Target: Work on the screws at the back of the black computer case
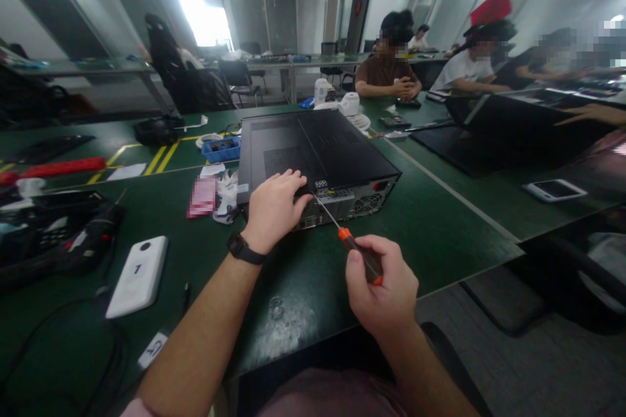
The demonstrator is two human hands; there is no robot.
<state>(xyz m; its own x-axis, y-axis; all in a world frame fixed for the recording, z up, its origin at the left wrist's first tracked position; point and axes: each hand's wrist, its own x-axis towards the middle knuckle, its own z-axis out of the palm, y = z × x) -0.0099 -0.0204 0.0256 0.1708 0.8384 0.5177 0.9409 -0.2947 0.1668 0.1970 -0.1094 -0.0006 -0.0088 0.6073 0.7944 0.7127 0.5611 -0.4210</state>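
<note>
A black desktop computer case point(313, 137) lies on its side on the green table, its rear panel with fan grille point(366, 202) turned towards me. My left hand point(278, 202) lies on the case's near edge, fingers stretched over the top panel and thumb by the rear edge. Held in my right hand point(384, 283) is a screwdriver point(362, 257) with an orange and dark handle. Its shaft slants up and left to the rear edge beside my left thumb. The exact spot its tip touches is too small to make out.
Left of the case are a blue tray point(222, 150), a pink packet point(202, 197) and a glove point(225, 195). A white power bank point(137, 277) lies nearer me. On the right are a phone point(555, 191) and a black laptop point(513, 120). Several people sit beyond.
</note>
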